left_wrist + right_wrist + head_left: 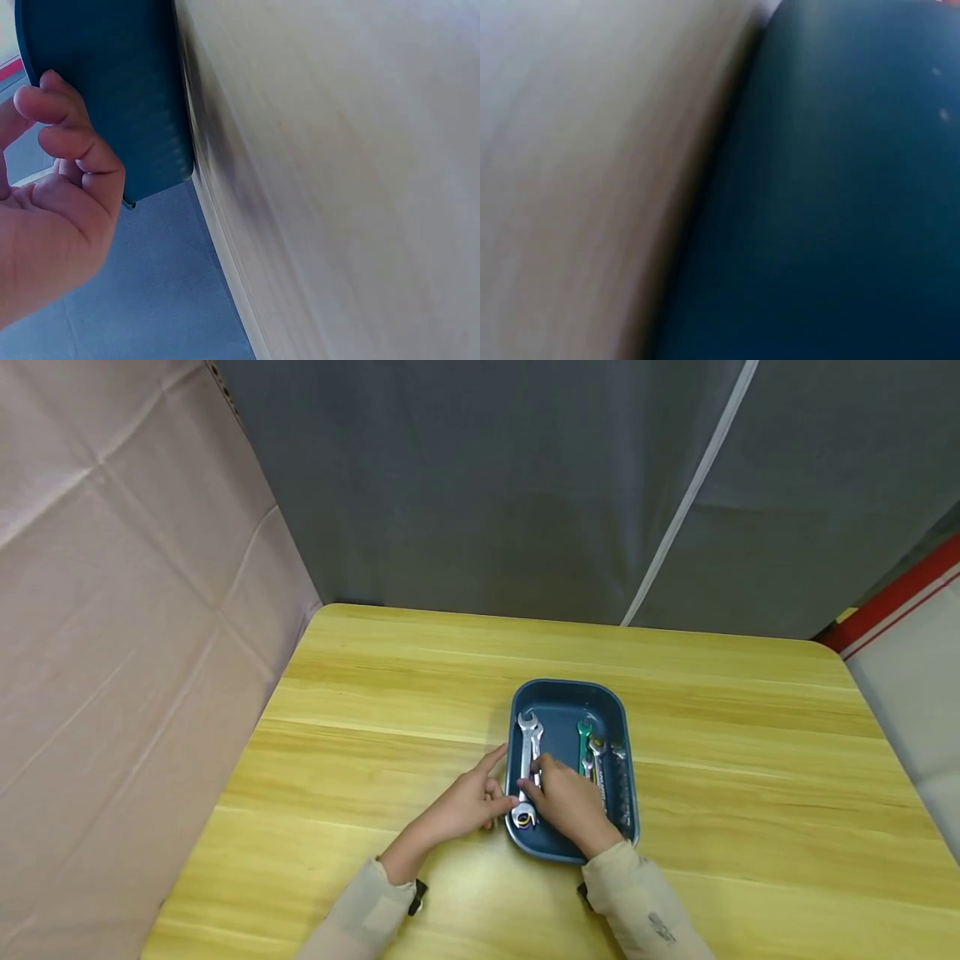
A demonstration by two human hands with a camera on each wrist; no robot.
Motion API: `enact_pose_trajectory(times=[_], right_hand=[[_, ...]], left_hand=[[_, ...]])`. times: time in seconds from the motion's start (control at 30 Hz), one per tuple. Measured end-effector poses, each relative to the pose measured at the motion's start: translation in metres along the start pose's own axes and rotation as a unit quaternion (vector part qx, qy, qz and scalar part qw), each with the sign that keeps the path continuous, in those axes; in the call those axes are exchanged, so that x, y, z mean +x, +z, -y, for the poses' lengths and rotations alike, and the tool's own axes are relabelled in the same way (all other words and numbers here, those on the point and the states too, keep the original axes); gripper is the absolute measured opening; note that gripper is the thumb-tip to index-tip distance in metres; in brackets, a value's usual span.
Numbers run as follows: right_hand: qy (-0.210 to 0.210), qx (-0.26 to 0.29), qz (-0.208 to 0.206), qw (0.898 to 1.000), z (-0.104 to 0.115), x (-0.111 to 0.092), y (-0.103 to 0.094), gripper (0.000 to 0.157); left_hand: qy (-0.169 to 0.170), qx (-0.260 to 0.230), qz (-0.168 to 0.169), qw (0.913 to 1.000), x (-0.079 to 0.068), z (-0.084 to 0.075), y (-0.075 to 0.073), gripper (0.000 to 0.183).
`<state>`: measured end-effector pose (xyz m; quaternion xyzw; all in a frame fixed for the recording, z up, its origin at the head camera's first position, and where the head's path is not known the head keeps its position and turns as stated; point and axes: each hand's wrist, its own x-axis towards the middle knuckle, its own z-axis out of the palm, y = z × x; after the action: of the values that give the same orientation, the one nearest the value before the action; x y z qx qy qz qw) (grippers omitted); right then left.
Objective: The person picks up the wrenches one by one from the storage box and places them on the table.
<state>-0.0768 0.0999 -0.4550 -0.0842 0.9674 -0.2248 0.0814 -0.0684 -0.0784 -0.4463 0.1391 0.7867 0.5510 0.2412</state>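
In the head view, a dark blue tray point(562, 854) holds several wrenches. A large silver open-end wrench point(527, 756) lies along its left side, close against another silver wrench point(537, 739). My right hand point(568, 797) reaches into the tray, its thumb and index finger pinching at the silver wrenches there. My left hand point(467, 802) is at the tray's left side, index finger extended along the rim and thumb reaching over it near the large wrench's lower end. In the left wrist view its other fingers point(94, 154) hang loosely curled beside the tray wall.
On the tray's right side lie a green wrench point(584, 735), a silver combination wrench point(597, 756) and a dark, shiny tool point(621, 785). The tray stands on a wood-grain table point(375, 718). A grey curtain point(480, 485) hangs behind, a pale cloth point(135, 610) at left.
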Motion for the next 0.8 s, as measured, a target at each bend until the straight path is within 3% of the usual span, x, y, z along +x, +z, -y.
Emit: enact_pose_trajectory(times=[0.2, 0.5, 0.8], right_hand=[[0.018, 0.006, 0.010, 1.000, 0.0022, 0.0001, 0.0014, 0.029], [0.044, 0.033, 0.039, 0.998, 0.0045, 0.0025, -0.0009, 0.024], [0.041, 0.082, 0.053, 0.994, 0.0016, 0.0002, 0.0004, 0.025]], left_hand=[[-0.006, -0.021, 0.003, 0.9997, 0.0006, 0.0008, 0.0009, 0.082], [-0.013, -0.010, 0.003, 0.9999, 0.0012, -0.0021, -0.0023, 0.082], [-0.009, -0.021, 0.006, 0.9997, -0.0005, -0.0008, -0.0013, 0.083]])
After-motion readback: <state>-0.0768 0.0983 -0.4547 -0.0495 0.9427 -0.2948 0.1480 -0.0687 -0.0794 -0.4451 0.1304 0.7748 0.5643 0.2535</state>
